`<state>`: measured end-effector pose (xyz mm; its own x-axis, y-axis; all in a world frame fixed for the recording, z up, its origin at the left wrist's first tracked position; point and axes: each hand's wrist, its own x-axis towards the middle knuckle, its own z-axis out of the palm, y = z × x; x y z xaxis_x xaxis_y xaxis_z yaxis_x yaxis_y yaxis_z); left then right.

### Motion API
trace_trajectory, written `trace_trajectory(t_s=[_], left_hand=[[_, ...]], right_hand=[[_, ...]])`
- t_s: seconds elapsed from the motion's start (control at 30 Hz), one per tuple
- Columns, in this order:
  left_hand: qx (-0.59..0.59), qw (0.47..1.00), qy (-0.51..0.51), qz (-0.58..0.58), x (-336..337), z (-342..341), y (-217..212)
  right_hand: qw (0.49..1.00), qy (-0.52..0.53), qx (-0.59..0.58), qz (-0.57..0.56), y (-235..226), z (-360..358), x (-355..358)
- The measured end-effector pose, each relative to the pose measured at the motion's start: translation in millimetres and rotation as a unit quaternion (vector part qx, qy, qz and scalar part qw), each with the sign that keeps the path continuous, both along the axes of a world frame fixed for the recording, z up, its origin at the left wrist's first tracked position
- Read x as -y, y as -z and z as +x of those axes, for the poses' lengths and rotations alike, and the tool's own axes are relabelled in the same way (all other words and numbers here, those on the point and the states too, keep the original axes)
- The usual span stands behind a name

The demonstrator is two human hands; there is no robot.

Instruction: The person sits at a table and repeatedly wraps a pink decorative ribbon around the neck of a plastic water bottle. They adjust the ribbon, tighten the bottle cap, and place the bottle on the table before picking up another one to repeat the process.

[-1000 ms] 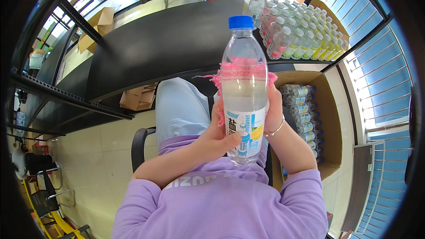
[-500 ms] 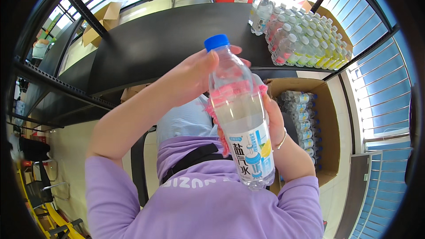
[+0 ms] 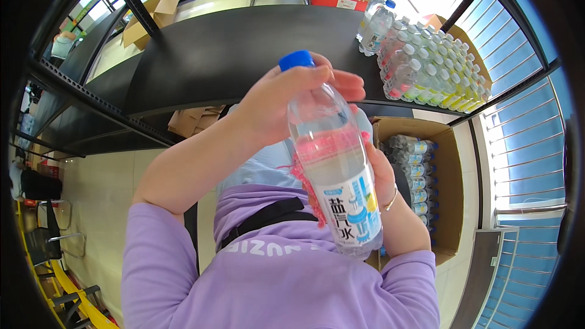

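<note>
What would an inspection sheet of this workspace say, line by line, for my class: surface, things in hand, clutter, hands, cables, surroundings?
Surface: black tabletop; many white-capped bottles in rows at its right end, two blue-capped bottles beside them.
Things in hand: clear bottle, blue cap on, tilted; pink cloth behind it.
Clutter: open carton of bottles at the person's right; cardboard pieces below the tabletop.
Hands: left hand at the clear bottle's neck, fingers extended, grip unclear; right hand holds bottle and cloth.
Cables: nothing seen.
Surroundings: black metal frame; blue panels behind rails at right.
</note>
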<state>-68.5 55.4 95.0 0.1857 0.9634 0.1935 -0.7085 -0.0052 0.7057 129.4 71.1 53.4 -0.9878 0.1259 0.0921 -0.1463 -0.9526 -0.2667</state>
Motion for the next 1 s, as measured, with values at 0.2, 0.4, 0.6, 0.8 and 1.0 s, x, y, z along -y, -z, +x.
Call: trace_trajectory(t_s=[0.2, 0.4, 0.6, 0.8, 1.0], left_hand=[[0.040, 0.998, -0.054, 0.007, -2.5, -28.5, -9.7], [0.053, 0.981, -0.188, -0.009, -1.9, -48.1, -13.7], [-0.006, 0.970, -0.214, -0.119, 3.2, -55.9, -13.9], [-0.006, 0.942, -0.281, -0.183, 4.0, -25.1, -9.0], [-0.022, 0.941, -0.256, -0.218, 4.9, 15.0, -2.0]], right_hand=[[0.995, -0.015, 0.021, -0.095, 3.5, 5.0, -6.3], [0.979, 0.049, 0.142, 0.137, -10.4, 9.0, -17.2], [0.663, 0.302, 0.175, 0.662, -35.3, 7.9, -5.6], [0.330, 0.336, 0.236, 0.850, -26.3, 2.7, 4.2], [0.265, 0.381, 0.244, 0.851, -13.8, -5.5, 4.2]])
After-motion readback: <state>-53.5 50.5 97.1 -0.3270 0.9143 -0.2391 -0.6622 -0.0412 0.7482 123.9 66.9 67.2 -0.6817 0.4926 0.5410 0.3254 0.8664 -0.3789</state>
